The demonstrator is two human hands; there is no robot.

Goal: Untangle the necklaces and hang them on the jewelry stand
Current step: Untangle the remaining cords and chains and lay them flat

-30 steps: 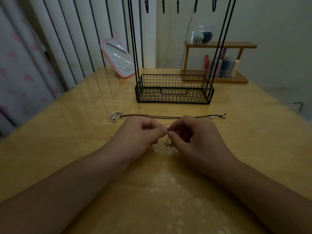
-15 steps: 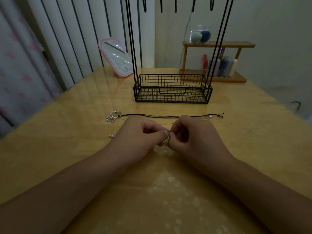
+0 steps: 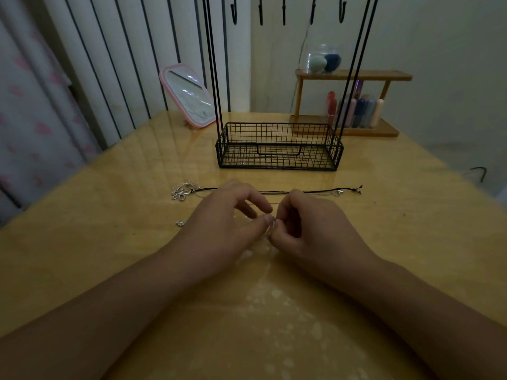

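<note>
My left hand (image 3: 223,224) and my right hand (image 3: 315,231) meet at the table's middle, fingertips pinching a thin silver chain (image 3: 271,224) between them. A black cord necklace (image 3: 307,192) lies stretched out just beyond my hands, with a silver flower pendant (image 3: 182,191) at its left end and a clasp at its right end. A small silver piece (image 3: 180,223) lies left of my left hand. The black wire jewelry stand (image 3: 279,149) stands behind, its basket base on the table and bare hooks (image 3: 284,12) at the top.
A pink-framed mirror (image 3: 189,96) leans at the back left. A wooden shelf (image 3: 351,105) with cosmetic tubes and a jar of sponges stands at the back right. The yellow table (image 3: 411,229) ends at a curtain on the left and a wall behind.
My left fingers have lifted and spread a little while the thumb stays at the chain. Both hands stay pressed together at the same spot.
</note>
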